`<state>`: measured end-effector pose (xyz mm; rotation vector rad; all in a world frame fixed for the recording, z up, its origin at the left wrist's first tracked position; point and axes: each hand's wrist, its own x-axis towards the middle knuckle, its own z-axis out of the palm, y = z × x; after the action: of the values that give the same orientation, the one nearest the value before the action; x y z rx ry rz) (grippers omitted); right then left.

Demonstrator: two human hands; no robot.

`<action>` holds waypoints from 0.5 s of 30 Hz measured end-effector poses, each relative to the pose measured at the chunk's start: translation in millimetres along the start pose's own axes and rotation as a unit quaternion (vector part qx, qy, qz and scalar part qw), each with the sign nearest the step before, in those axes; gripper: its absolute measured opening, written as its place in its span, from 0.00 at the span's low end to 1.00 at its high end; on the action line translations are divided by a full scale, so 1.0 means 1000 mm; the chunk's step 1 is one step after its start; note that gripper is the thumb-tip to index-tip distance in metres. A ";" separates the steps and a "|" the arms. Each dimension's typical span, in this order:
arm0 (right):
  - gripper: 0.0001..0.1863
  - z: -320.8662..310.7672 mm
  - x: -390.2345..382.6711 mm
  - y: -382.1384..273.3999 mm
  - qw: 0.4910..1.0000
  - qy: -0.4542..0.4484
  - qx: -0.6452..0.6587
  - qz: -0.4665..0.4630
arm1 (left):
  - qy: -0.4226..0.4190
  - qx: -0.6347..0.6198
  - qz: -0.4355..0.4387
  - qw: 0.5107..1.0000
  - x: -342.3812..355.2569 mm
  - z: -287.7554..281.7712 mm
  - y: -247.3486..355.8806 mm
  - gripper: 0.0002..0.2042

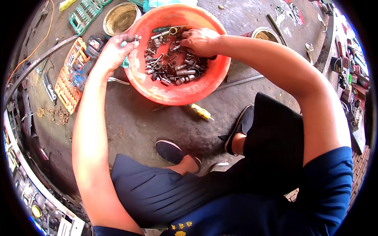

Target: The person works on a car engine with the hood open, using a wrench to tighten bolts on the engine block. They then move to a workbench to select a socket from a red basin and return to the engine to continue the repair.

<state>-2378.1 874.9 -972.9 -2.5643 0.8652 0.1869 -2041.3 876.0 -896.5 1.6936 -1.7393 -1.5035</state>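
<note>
A round orange-red plastic basin (pixel 173 94) stands on the ground in front of me. Inside it lies a loose heap of bolts, sockets and other small metal parts (pixel 183 72), with a dark-handled tool (pixel 161 29) near the far side. My left hand (pixel 114 53) is at the basin's left rim, its fingers closed on a small metal part (pixel 137 38). Something teal (pixel 125 62) shows below that hand. Reaching in from the right, my right hand (pixel 201 41) has curled fingers down among the parts; whatever they grip is hidden.
Left of the basin are an orange socket case (pixel 65 86), a blue-and-black power tool (pixel 82 72) and a ratchet-like tool (pixel 49 88). Tins (pixel 122 17) flank the far side, near a teal tool case (pixel 84 17). A yellow-handled screwdriver (pixel 201 112) lies before my feet.
</note>
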 end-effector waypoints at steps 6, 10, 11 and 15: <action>0.23 -0.016 0.055 -0.017 0.981 -0.006 0.101 0.166 | 0.004 -0.030 -0.005 1.000 -0.017 -0.008 -0.023 0.11; 0.20 0.002 0.076 0.003 0.991 0.006 -0.009 0.132 | 0.010 -0.056 -0.015 0.998 -0.027 -0.011 -0.033 0.10; 0.19 0.002 0.078 0.005 0.992 0.007 -0.040 0.116 | 0.013 -0.056 -0.020 0.998 -0.028 -0.012 -0.035 0.10; 0.17 -0.007 0.084 0.003 0.990 0.003 -0.045 0.134 | 0.018 -0.039 -0.034 0.998 -0.031 -0.012 -0.034 0.11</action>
<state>-2313.2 824.4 -989.1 -2.5225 1.2274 0.3050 -2004.7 905.3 -904.6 1.7459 -1.5978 -1.5381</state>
